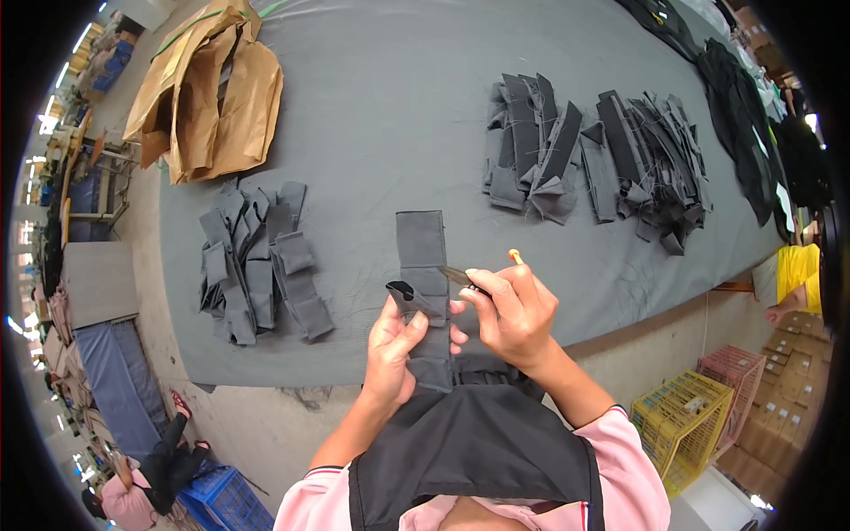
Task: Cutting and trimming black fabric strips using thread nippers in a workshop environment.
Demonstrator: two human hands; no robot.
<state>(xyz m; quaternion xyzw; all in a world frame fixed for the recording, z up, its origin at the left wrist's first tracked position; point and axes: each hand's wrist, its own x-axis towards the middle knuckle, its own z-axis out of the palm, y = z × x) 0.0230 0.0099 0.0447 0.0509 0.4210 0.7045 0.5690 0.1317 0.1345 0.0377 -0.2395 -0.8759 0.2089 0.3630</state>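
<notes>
My left hand pinches a long dark grey fabric strip near the table's front edge. Part of the strip is folded over at my left thumb, and its upper end lies flat on the table. Stitched cross lines show along it. In my right hand is what looks like a small pair of thread snips, its pointed metal blade at the strip's right edge. A small orange-tipped piece sticks up from the same hand; whether it belongs to the snips I cannot tell.
The table is covered in grey cloth. Piles of strips lie at left and at right. A brown paper bag stands far left, black garments far right. A yellow crate stands beside the table. Other people are nearby.
</notes>
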